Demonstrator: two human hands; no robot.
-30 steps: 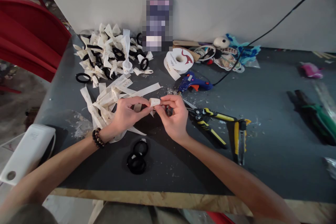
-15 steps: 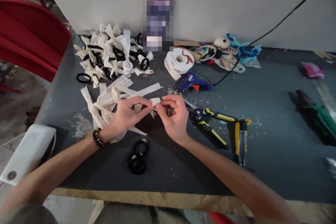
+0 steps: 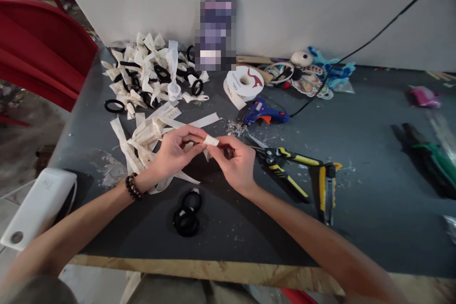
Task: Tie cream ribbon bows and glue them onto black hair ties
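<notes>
Between my two hands is a short folded piece of white ribbon (image 3: 211,140). My left hand (image 3: 178,149) pinches its left side between thumb and fingers. On the other side, my right hand (image 3: 235,159) pinches it too, and something small and dark shows within the curled fingers. Cut lengths of cream ribbon (image 3: 142,140) lie under and beyond my left wrist. Several black hair ties (image 3: 185,222) rest on the table in front of me. Past my right hand lies a blue glue gun (image 3: 265,111).
A pile of ribbon bows on black hair ties (image 3: 142,69) covers the back left. A ribbon spool (image 3: 244,83), yellow-black pliers (image 3: 285,156), a yellow cutter knife (image 3: 327,194) and green-handled pliers (image 3: 431,156) lie rightward. A white power bank (image 3: 39,206) sits left. A black cord (image 3: 370,38) crosses the back.
The ribbon piece has tilted and looks flatter between my fingertips. My right-hand fingers have curled in closer over it, while my left hand has shifted only slightly.
</notes>
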